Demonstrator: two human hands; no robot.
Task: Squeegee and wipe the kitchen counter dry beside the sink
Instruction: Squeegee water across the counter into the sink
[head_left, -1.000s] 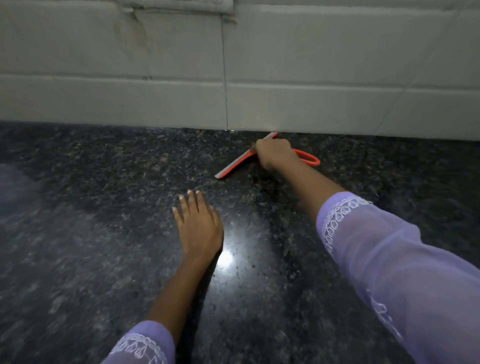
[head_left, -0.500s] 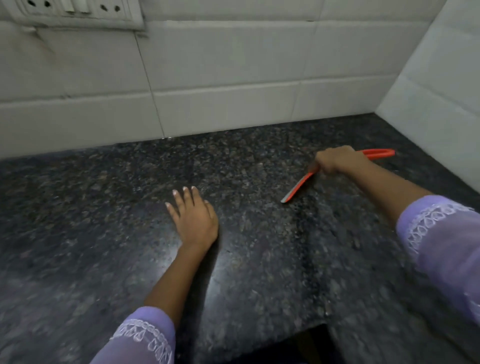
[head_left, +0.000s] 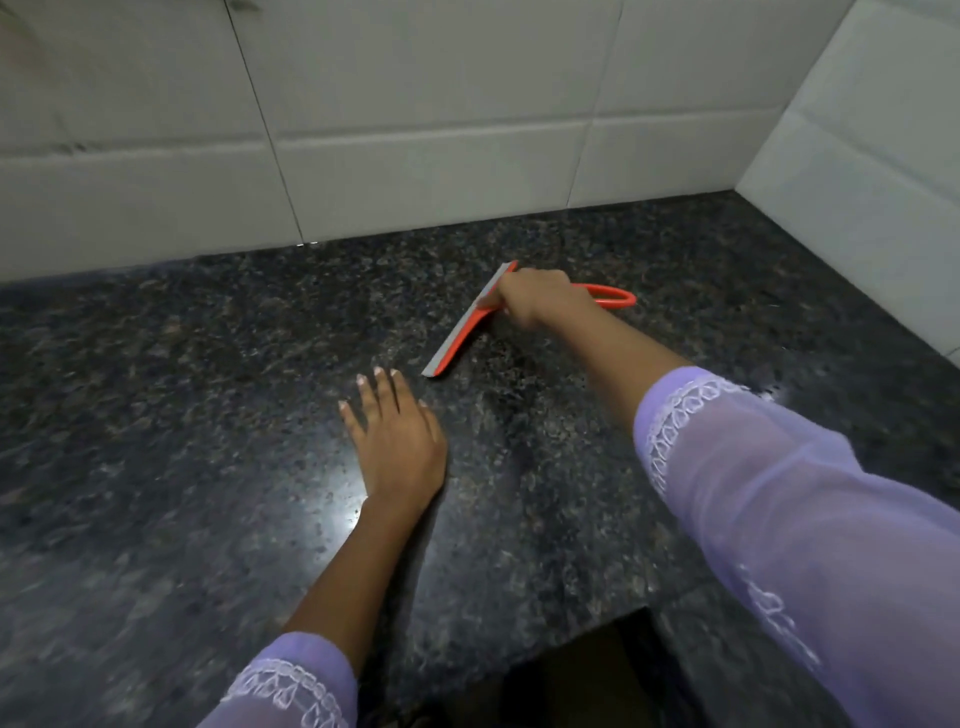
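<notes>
Right hand: the right hand (head_left: 535, 301) is curled around the neck of an orange squeegee (head_left: 470, 325), fingers wrapped where the handle meets the blade bar.
Left hand: the left hand (head_left: 397, 441) lies flat, palm down, fingers straight and slightly spread, pressing on the worktop (head_left: 208, 441) and holding nothing.
Sleeves: both forearms end in thin lilac sleeves with white lace trim; the right sleeve (head_left: 769, 499) fills the lower right of the view.
Squeegee position: it rests toward the back right of the worktop, blade edge (head_left: 457, 332) down on the stone; its near tip is just beyond the left fingertips, not touching them.
Handle: a loop handle (head_left: 613, 297) sticks out behind the right hand.
How it handles: it looks like light, stiff plastic with a soft, flexible rubber edge, not fragile; probably slippery when wet.
Where to hold: the present grip at the neck looks sound, since it puts pressure straight over the blade; the loop would likely give less control.
Worktop: dark speckled polished stone, glossy, with a bright light reflection beside the left wrist.
Surroundings: white wall tiles (head_left: 415, 130) behind and to the right form a corner.
</notes>
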